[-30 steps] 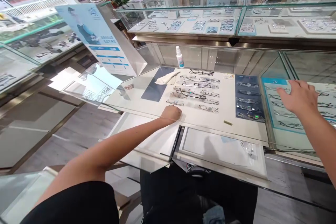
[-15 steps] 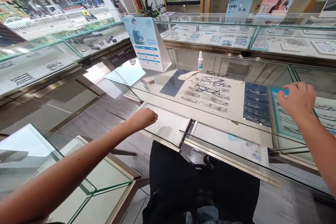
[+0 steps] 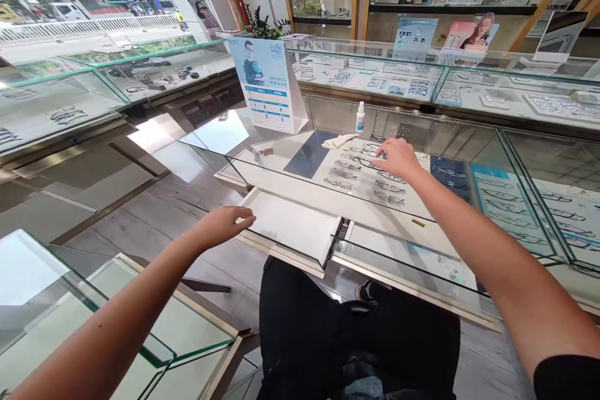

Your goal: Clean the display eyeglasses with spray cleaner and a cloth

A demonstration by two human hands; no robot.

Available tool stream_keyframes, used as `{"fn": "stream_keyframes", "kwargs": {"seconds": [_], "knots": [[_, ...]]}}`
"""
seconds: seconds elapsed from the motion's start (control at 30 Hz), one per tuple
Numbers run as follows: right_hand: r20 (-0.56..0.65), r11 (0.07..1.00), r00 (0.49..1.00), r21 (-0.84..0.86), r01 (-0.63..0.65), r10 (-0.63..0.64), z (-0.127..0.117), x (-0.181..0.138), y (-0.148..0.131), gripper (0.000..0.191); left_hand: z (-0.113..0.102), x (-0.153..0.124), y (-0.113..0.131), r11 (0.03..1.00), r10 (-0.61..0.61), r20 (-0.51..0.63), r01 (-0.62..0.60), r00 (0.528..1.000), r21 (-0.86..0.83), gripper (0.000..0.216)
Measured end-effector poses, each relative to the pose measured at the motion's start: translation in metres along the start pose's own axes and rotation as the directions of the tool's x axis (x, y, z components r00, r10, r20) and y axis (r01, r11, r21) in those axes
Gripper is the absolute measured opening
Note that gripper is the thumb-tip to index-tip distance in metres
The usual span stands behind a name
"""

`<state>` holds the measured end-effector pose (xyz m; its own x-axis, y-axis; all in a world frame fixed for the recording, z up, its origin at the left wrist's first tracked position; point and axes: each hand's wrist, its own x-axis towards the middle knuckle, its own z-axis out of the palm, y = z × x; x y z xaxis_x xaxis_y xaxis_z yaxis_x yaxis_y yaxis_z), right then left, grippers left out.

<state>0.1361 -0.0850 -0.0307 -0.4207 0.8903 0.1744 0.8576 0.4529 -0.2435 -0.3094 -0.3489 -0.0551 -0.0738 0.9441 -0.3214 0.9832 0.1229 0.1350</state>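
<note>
My right hand (image 3: pixel 398 159) reaches over the glass counter with its fingers curved and apart. Its fingertips are at a pair of black-framed eyeglasses (image 3: pixel 363 160) on the counter top; whether they touch is unclear. Above the left end of a pulled-out white drawer (image 3: pixel 293 225), my left hand (image 3: pixel 229 225) hovers, holding nothing, with a gap between thumb and fingers. A folded cream cloth (image 3: pixel 339 141) and a white spray bottle (image 3: pixel 360 117) stand beyond the eyeglasses. Several rows of eyeglasses (image 3: pixel 388 199) show through the glass beneath.
A tented calendar-like sign (image 3: pixel 268 84) stands at the counter's left end. To the right, a second drawer (image 3: pixel 407 256) is partly out under the glass edge. Another glass case (image 3: pixel 187 331) stands close at my lower left. Display cases (image 3: pixel 365 75) line the back.
My right hand has swung left from the far right of the counter to the black eyeglasses. The left hand has loosened from a closed shape and shifted slightly left and down.
</note>
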Motion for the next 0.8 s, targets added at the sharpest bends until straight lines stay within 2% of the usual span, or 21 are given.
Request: {"fn": "stream_keyframes", "kwargs": {"seconds": [0.1, 0.2, 0.33, 0.53, 0.67, 0.8], "knots": [[0.084, 0.993, 0.993, -0.093, -0.073, 0.081, 0.000, 0.009, -0.011, 0.023, 0.000, -0.001, 0.004, 1.000, 0.002, 0.026, -0.002, 1.000, -0.011, 0.056], [0.108, 0.983, 0.987, -0.151, -0.101, 0.118, 0.003, 0.011, -0.013, 0.021, -0.005, 0.000, 0.009, 1.000, -0.023, 0.127, 0.025, 0.992, -0.018, 0.047], [0.059, 0.983, 0.995, -0.172, -0.071, 0.082, 0.010, 0.011, -0.006, 0.015, -0.013, -0.001, 0.017, 0.998, -0.058, 0.238, 0.064, 0.970, -0.019, 0.047], [0.010, 0.982, 0.999, -0.188, -0.035, 0.038, 0.011, 0.010, -0.010, 0.020, -0.014, -0.006, 0.025, 0.994, -0.104, 0.321, 0.106, 0.941, 0.012, 0.046], [0.032, 0.995, 0.999, -0.096, 0.029, -0.026, -0.010, -0.003, -0.048, 0.020, -0.009, -0.006, 0.027, 0.992, -0.103, 0.381, 0.123, 0.919, -0.028, 0.051], [0.114, 0.974, 0.975, 0.149, 0.173, -0.190, -0.033, -0.034, -0.124, 0.017, -0.002, -0.004, 0.030, 0.989, -0.126, 0.431, 0.148, 0.893, -0.020, 0.055]]}}
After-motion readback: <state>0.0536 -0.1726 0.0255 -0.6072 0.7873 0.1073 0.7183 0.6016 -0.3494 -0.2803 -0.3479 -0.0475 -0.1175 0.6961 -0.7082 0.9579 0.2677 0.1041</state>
